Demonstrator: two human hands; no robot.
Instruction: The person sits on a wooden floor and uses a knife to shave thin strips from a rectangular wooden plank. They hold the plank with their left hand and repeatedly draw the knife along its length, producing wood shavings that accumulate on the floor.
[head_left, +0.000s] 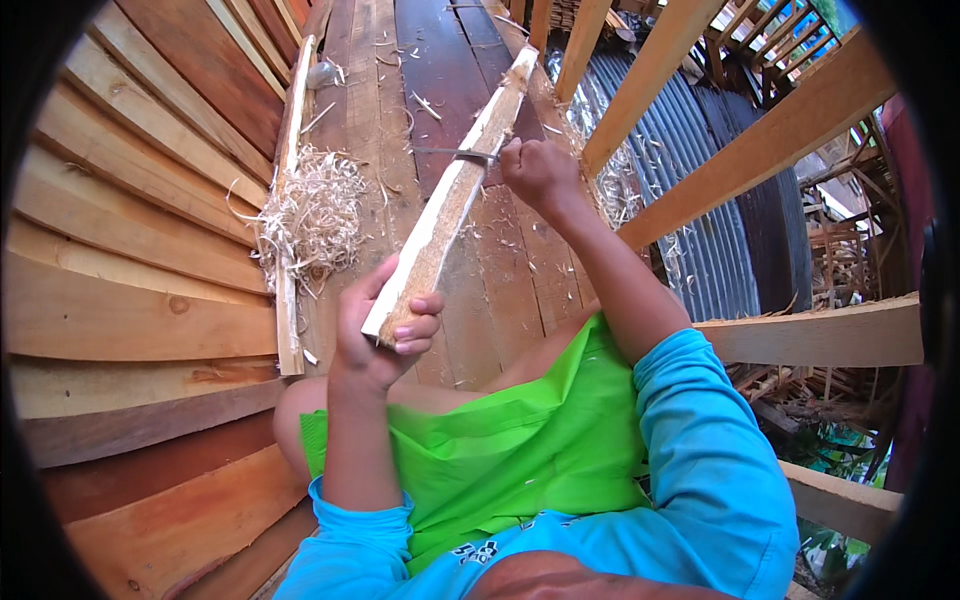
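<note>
A long strip of pale wood [447, 215], bark-brown along one side and shaved white along the other, slants away from me toward the far railing. My left hand [372, 325] wraps round its near end, thumb on one side and fingers on the other. In a fist, my right hand [541, 177] grips a knife whose handle is hidden by the fingers. The knife's thin grey blade [468, 154] points left and lies across the wood in its farther half. The far tip of the strip rests near the floor's right edge.
Curly wood shavings [318, 215] heap on the left beside a narrow wooden batten [288, 230]. Plank walling [140, 230] rises at left. Wooden railing posts [650, 75] border the right, with corrugated metal roofing [715, 235] beyond and below. Loose shavings dot the plank floor [505, 285].
</note>
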